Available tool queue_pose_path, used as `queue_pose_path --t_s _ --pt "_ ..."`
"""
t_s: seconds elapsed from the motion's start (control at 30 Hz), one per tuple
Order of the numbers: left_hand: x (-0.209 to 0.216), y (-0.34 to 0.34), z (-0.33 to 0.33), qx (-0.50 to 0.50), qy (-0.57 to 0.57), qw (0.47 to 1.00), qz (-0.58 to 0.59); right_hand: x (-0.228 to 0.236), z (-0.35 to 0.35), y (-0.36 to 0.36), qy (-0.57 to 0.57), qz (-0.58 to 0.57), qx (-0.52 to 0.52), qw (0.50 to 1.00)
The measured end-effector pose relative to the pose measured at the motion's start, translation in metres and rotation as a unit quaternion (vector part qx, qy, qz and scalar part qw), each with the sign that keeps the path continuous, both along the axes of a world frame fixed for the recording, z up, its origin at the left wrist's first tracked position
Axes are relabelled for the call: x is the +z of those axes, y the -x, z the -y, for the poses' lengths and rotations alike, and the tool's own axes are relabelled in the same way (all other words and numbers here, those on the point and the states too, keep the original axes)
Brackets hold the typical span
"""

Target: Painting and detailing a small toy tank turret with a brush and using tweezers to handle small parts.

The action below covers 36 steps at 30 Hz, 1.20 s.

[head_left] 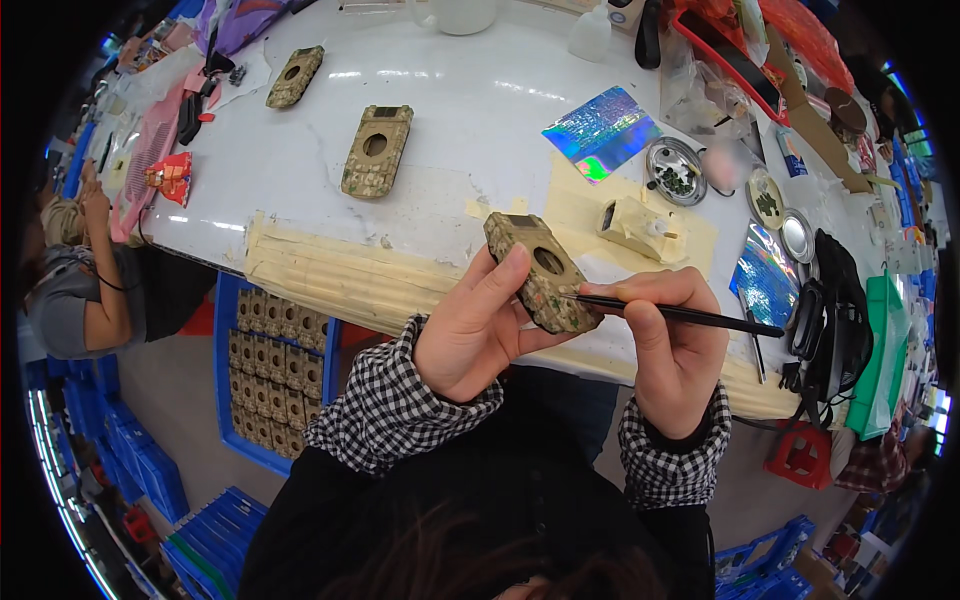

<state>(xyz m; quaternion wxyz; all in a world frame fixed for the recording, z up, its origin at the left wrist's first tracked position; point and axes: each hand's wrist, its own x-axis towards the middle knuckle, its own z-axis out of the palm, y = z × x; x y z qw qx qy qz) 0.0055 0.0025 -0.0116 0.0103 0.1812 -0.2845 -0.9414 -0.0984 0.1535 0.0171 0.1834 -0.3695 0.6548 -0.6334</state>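
My left hand (474,330) is closed around a camouflage-patterned casing (540,275), thumb along its edge. The casing is tilted, with a round hole and a small dark rectangular window on its upper face. In my right hand (675,345) is a thin black paintbrush (690,314), pinched between thumb and fingers. Its tip touches, or nearly touches, the casing's surface beside the hole. Two similar casings lie farther off on the table, one camouflage casing (377,152) left of centre and another casing (296,77) at the far left.
Tape covers the table's near edge (330,275). Right of my hands are a tape-wrapped block (640,228), a metal dish (675,171) with dark green bits and a shiny holographic sheet (603,132). A blue crate (224,380) of similar casings stands low left. Another person (85,290) sits at left.
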Motion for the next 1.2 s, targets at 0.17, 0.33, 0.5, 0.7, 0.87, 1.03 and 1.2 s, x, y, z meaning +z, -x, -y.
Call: queue_pose_path --t_s 0.17,0.33,0.5,0.7,0.87,1.03,1.2 --pt "0.000 0.000 0.000 -0.001 -0.004 1.000 0.004 0.001 0.000 -0.001 0.001 -0.001 -0.001 1.000" --pt "0.000 0.000 0.000 0.002 -0.007 1.000 0.004 -0.001 0.000 -0.001 0.006 0.001 -0.003 1.000" --pt "-0.001 -0.001 0.001 -0.001 -0.008 1.000 0.000 -0.001 -0.001 -0.001 0.001 -0.002 0.000 1.000" --pt "-0.005 -0.001 0.001 -0.002 -0.009 1.000 -0.004 -0.004 0.000 -0.002 0.035 0.036 -0.005 0.999" --pt "0.001 0.000 0.000 -0.001 -0.014 1.000 -0.013 -0.005 0.000 -0.003 0.069 0.067 -0.002 0.995" --pt "0.001 0.002 0.000 -0.007 -0.018 1.000 -0.021 -0.003 -0.001 -0.003 0.102 0.044 -0.019 0.994" --pt "0.006 0.001 -0.002 -0.002 -0.020 1.000 -0.021 -0.006 -0.007 -0.010 0.124 -0.062 -0.048 0.989"
